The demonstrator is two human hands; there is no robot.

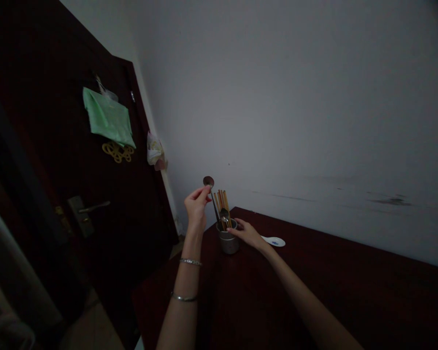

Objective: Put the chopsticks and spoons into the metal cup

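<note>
My left hand (197,204) pinches a metal spoon (208,181) just below its round bowl. The bowl points up, and a thin dark shaft below the fingers runs down into the grey utensil cup (229,243); I cannot tell whether it is this spoon's handle. Several wooden chopsticks (222,198) stand upright in the cup, along with another metal spoon (224,214). My right hand (247,233) grips the cup's rim from the right, thumb in front. Behind that wrist, a white spoon with a blue mark (276,241) lies on the table, partly hidden.
The dark red table (332,277) meets a pale wall (295,121) at the back. At left is a dark door with a lever handle (95,207) and a hanging green cloth (107,116). A plastic bag (155,150) hangs beside the door frame.
</note>
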